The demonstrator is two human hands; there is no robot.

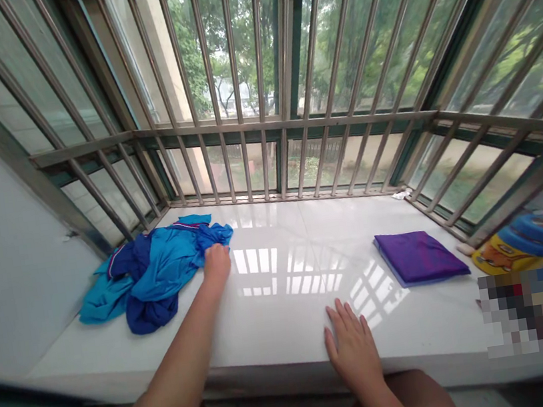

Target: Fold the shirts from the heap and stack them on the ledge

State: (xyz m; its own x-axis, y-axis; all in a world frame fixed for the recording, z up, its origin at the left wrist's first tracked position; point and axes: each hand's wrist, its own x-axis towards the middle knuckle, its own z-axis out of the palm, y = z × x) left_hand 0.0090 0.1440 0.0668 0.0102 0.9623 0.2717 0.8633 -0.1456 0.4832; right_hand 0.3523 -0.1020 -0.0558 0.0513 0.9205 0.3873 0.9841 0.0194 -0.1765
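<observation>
A crumpled blue garment [152,271] with a dark blue part lies at the left of a white window ledge [283,283]. My left hand [216,262] reaches out and grips the garment's right edge, fingers curled into the cloth. My right hand [351,340] rests flat and open on the ledge's front edge, holding nothing. A folded purple cloth [417,256] lies to the right, apart from both hands.
Metal window bars [257,98] fence the ledge at the back and both sides. A yellow and blue item [520,246] sits at the far right, by a blurred patch. A grey wall [2,268] stands at the left.
</observation>
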